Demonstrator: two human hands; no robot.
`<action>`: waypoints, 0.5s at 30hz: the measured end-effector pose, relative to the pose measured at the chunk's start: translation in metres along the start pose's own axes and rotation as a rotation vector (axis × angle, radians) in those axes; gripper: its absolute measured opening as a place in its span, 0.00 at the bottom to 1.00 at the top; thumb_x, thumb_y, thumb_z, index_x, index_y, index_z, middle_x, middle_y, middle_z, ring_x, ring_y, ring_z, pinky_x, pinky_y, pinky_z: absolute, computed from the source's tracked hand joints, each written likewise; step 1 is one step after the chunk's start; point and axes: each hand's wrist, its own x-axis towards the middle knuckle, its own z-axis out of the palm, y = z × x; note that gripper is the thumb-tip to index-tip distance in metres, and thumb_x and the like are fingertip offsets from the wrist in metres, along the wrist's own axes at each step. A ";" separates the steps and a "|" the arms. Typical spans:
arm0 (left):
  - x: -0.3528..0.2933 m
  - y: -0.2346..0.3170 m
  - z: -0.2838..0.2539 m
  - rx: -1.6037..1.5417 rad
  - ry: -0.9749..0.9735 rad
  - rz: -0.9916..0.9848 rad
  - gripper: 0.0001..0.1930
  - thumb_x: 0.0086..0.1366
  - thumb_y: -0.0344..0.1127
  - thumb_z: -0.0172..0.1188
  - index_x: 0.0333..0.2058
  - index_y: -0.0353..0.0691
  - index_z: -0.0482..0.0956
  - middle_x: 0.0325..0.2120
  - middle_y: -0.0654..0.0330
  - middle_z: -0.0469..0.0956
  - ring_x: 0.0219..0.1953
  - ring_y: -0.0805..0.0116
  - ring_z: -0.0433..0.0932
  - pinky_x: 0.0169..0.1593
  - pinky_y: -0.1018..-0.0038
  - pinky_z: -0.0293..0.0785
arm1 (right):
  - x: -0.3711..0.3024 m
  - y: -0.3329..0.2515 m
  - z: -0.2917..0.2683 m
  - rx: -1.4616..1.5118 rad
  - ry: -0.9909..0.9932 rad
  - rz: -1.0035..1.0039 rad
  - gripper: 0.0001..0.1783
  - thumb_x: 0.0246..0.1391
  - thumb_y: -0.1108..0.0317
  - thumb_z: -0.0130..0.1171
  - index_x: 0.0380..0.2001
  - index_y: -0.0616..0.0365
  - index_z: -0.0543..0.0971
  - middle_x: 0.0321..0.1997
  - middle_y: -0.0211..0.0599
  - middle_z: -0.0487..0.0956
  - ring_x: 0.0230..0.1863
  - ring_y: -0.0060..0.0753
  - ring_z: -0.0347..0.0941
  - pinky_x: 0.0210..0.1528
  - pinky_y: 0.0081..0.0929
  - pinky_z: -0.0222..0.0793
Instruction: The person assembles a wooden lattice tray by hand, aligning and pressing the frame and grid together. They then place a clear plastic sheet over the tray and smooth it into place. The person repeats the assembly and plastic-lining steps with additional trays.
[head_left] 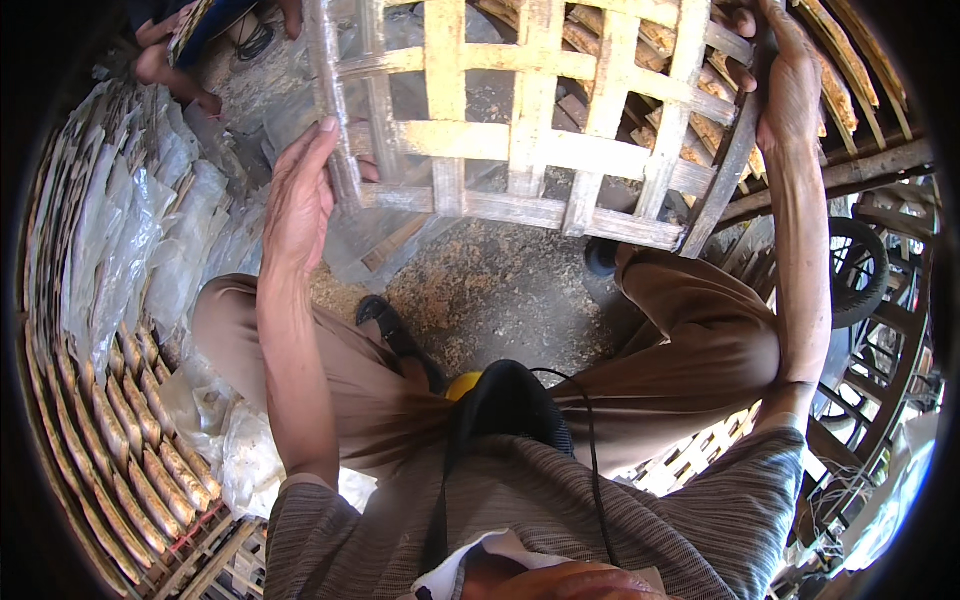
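A woven bamboo lattice rack [538, 110] with open square gaps is raised in front of me, its upper part cut off by the picture's edge. My left hand [305, 185] is closed on its left side rail, thumb in front and fingers partly hidden behind. Higher up on the opposite side, my right hand [785, 75] grips the dark right rail, with fingertips showing through from behind. Bright light falls across the strips. Below the rack's lower edge lie clear plastic sheeting and a short wooden piece [393, 243] on the floor.
Racks with plastic sheets [135, 225] stand at left, above rows of brownish slabs [130, 430]. More slab rows [840, 70] fill the far right, beside a tyre [857, 270]. Crumbs cover the concrete floor [500, 290]. Another person's bare leg [165, 75] shows at far left.
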 end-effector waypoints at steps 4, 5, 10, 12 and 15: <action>-0.007 0.002 0.005 -0.141 0.098 0.052 0.28 0.77 0.54 0.53 0.59 0.34 0.74 0.48 0.54 0.82 0.44 0.67 0.85 0.48 0.70 0.83 | 0.001 -0.002 -0.001 0.009 0.034 0.078 0.18 0.74 0.55 0.51 0.30 0.53 0.75 0.18 0.21 0.72 0.09 0.15 0.64 0.08 0.12 0.60; -0.007 0.000 0.004 -0.121 0.157 0.054 0.28 0.77 0.55 0.53 0.59 0.33 0.74 0.48 0.54 0.82 0.44 0.68 0.85 0.47 0.70 0.84 | 0.004 0.000 0.002 0.007 0.007 0.146 0.19 0.73 0.54 0.52 0.29 0.53 0.75 0.17 0.21 0.72 0.08 0.16 0.63 0.08 0.14 0.59; -0.002 -0.007 -0.011 0.029 0.327 0.138 0.28 0.76 0.58 0.53 0.53 0.34 0.78 0.36 0.58 0.83 0.31 0.73 0.83 0.34 0.75 0.82 | 0.019 0.011 0.000 -0.164 0.027 -0.014 0.23 0.73 0.51 0.51 0.47 0.64 0.80 0.40 0.41 0.82 0.34 0.30 0.78 0.39 0.28 0.77; -0.002 -0.003 -0.016 0.049 0.373 0.189 0.28 0.76 0.59 0.53 0.51 0.35 0.78 0.33 0.60 0.83 0.28 0.75 0.81 0.30 0.76 0.80 | 0.021 0.010 0.002 -0.356 0.012 -0.380 0.23 0.71 0.52 0.56 0.53 0.63 0.79 0.45 0.42 0.83 0.43 0.32 0.80 0.47 0.30 0.79; -0.004 0.005 -0.015 0.022 0.461 0.238 0.27 0.76 0.59 0.52 0.49 0.36 0.79 0.31 0.60 0.82 0.25 0.76 0.79 0.28 0.76 0.76 | 0.009 0.005 0.000 -0.664 -0.107 -1.022 0.22 0.62 0.59 0.68 0.56 0.59 0.80 0.43 0.36 0.83 0.44 0.32 0.79 0.42 0.30 0.77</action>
